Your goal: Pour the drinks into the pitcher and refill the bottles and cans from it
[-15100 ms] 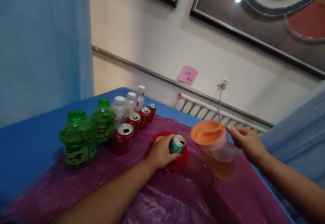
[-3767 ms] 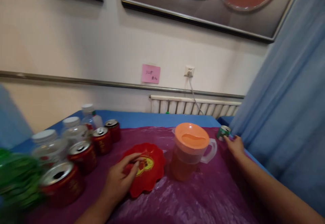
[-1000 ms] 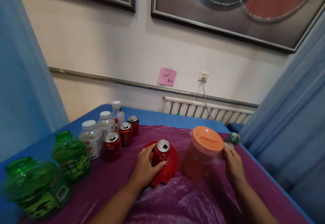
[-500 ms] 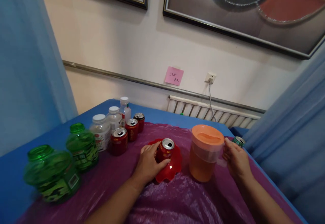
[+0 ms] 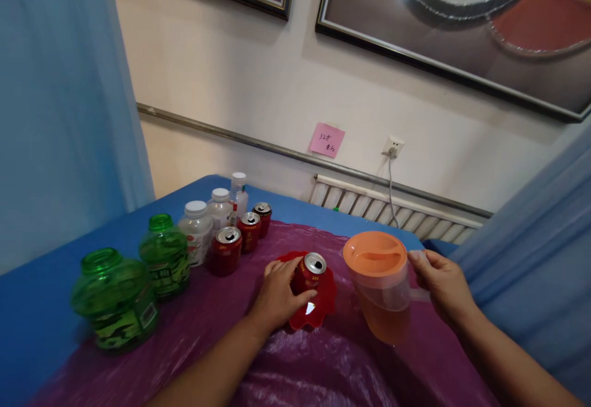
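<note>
My left hand (image 5: 277,293) is wrapped round an opened red can (image 5: 308,272) that stands tilted on a red scalloped plate (image 5: 320,301). My right hand (image 5: 442,285) grips the handle of a clear pitcher (image 5: 382,287) with an orange lid, partly filled with amber liquid. The pitcher is lifted off the purple plastic sheet (image 5: 332,364) and leans toward the can.
Left of the plate stand three more red cans (image 5: 227,249), several white-capped bottles (image 5: 197,232) and two green jars (image 5: 115,299) in a row on the blue table (image 5: 41,314). Blue curtains hang at left and right. A radiator runs along the wall behind.
The pitcher has risen from the sheet and tipped toward the can. My left hand keeps its hold on the red can. The view shifted right, so the green can by the curtain is hidden.
</note>
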A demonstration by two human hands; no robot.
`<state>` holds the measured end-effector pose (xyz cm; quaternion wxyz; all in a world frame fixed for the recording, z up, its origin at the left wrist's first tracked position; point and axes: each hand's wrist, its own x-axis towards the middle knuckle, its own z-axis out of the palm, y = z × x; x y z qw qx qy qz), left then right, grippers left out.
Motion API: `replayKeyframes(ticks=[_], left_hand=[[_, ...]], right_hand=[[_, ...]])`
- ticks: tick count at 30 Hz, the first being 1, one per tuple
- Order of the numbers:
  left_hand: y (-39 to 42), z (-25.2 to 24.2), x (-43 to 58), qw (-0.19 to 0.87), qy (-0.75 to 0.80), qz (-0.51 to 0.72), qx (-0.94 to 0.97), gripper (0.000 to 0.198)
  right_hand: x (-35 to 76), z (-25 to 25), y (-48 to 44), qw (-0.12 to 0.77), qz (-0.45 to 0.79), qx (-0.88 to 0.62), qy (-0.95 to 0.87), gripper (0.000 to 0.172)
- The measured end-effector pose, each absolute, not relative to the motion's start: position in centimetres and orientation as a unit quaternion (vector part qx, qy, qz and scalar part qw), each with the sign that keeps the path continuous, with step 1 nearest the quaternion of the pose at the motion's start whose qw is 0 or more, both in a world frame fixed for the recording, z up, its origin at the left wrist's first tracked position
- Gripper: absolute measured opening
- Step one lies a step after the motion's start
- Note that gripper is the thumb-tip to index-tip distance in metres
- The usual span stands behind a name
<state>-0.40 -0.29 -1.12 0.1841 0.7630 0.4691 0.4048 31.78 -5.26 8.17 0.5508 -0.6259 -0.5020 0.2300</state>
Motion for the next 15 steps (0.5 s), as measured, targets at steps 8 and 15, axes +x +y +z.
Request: replayKeyframes(ticks=[8, 15], left_hand=[[-0.3, -1.6, -0.2, 0.183, 0.470, 0.396, 0.767, 0.066], [-0.5, -1.3, -0.2, 0.189, 0.477, 0.387, 0.766, 0.067]], right_hand=[[31.0, 8.9, -5.1, 0.519, 0.235, -0.632, -0.526, 0.059], [29.9, 9.8, -5.2, 0.500, 0.216, -0.634, -0.550, 0.059]])
